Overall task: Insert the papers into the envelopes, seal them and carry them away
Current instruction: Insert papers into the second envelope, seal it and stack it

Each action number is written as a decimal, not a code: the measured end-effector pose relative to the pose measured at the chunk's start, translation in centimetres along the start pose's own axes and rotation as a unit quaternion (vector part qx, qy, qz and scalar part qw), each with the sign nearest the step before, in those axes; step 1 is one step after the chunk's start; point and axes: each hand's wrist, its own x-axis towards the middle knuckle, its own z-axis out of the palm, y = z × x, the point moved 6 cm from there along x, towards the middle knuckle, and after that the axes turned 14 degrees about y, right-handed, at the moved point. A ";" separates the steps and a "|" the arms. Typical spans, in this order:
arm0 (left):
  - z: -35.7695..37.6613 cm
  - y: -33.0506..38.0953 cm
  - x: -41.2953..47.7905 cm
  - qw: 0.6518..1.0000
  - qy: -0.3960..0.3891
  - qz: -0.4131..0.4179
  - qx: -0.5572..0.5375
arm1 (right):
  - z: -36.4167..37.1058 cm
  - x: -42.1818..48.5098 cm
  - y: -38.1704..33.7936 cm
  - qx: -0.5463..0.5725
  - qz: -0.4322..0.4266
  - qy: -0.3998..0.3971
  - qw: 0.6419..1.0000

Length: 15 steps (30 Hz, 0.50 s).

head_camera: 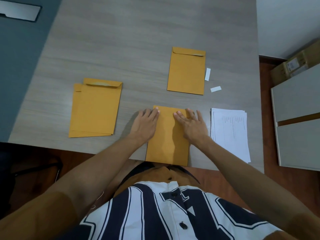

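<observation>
While both palms lie flat, a person presses a brown envelope (167,135) at the table's (121,40) 6 o'clock edge. The left hand (145,123) and right hand (192,125) are spread open, gripping nothing. Sealing likely wants firm outward strokes along the flap (papers (232,134) wait at 3 o'clock).
</observation>
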 end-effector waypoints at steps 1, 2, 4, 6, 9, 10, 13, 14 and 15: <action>0.0 0.0 0.0 1.000 -0.002 -0.001 0.002 | 0.0 -0.2 0.6 -0.012 -0.002 -0.004 1.000; 0.1 -0.1 0.0 1.000 -0.001 -0.001 0.002 | 0.0 -0.5 1.1 -0.021 -0.001 -0.006 1.000; 0.3 -0.1 -0.1 1.000 0.002 -0.005 0.004 | 0.2 -1.1 2.0 -0.027 0.007 -0.006 1.000; 0.3 0.0 -0.1 1.000 -0.006 -0.015 -0.001 | 0.6 -1.3 2.2 -0.021 0.019 -0.012 1.000; 0.2 0.2 -0.1 0.999 -0.022 -0.032 -0.025 | 0.3 -1.3 2.1 -0.015 0.026 -0.016 0.999; 0.1 0.2 0.1 0.998 -0.027 -0.040 -0.033 | 0.1 -1.3 2.1 -0.014 0.023 -0.014 1.000; -0.6 0.7 0.7 0.995 -0.027 -0.070 -0.060 | -0.2 -1.5 2.3 -0.005 0.013 -0.016 1.000; -0.8 0.9 1.0 0.993 -0.025 -0.088 -0.068 | -0.2 -1.3 2.2 -0.002 0.007 -0.018 1.000; -1.2 1.2 1.3 0.992 -0.022 -0.103 -0.076 | -0.2 -1.3 2.2 -0.001 0.003 -0.018 1.000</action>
